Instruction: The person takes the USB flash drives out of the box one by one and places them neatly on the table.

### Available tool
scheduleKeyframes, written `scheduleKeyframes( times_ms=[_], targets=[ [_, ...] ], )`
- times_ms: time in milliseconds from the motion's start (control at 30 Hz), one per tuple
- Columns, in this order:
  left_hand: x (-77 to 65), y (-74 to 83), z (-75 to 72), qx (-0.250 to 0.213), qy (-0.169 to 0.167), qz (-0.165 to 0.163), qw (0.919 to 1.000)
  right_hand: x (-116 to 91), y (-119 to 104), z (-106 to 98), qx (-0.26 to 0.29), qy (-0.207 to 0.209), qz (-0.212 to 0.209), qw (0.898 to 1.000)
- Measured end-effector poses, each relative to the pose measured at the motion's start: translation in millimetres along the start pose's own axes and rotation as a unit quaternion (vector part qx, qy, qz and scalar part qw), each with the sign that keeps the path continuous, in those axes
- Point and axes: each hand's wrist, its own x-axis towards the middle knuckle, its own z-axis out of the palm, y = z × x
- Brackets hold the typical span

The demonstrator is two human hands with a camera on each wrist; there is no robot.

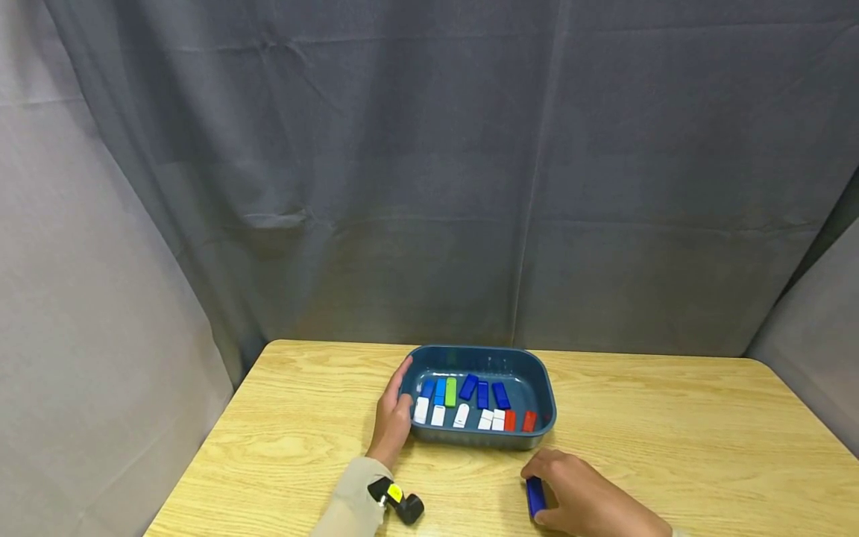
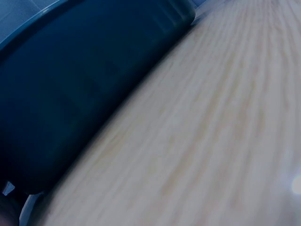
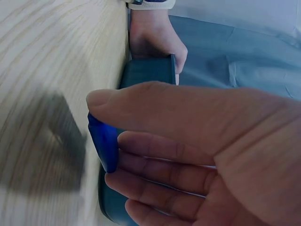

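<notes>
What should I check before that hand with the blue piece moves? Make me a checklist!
1. Blue piece held between thumb and fingers of the right hand: ok.
2. Left hand touching the tub: ok, at its left side.
3. Way from the right hand to the tub: ok, only bare table shows between.
4. Room inside the tub: ok, bare floor shows toward the right end.
5. Pieces in the tub all spaced apart: not ok, a white piece and a red piece sit side by side, no gap showing.
6. Blue piece lifted clear of the table: cannot tell.
</notes>
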Motion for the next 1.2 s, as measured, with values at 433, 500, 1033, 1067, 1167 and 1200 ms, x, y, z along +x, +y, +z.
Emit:
scheduleKeyframes(
  times_ms=[433,500,1033,1067,1167,1200],
  targets=[
    [0.5,0.1,-0.3,-0.001,-0.003,0.004,1.0000,3.7,6.2,5.3,-0.015,0.008,-0.018,1.000],
    [0.1,0.6,-0.3,-0.002,-0.003,0.006,1.0000,3.8,7.5,5.5,-0.018,0.011,-0.023,1.000],
    [12.6,-45.4,7.4,0.000,0.010,0.003,0.9999,5.9,9.0,6.8,-0.011,-0.001,-0.006,1.000],
    [12.4,-45.2,7.3,0.000,0.010,0.002,0.9999,6.1,9.0,6.9,-0.009,-0.004,-0.004,1.000],
    [12.0,-44.9,7.1,0.000,0.009,-0.005,0.9999,6.2,9.3,7.3,-0.009,-0.007,-0.001,1.000],
    [12.1,-44.9,7.3,0.000,0.009,-0.006,0.9999,6.3,9.4,7.3,-0.009,-0.008,-0.001,1.000]
  ],
)
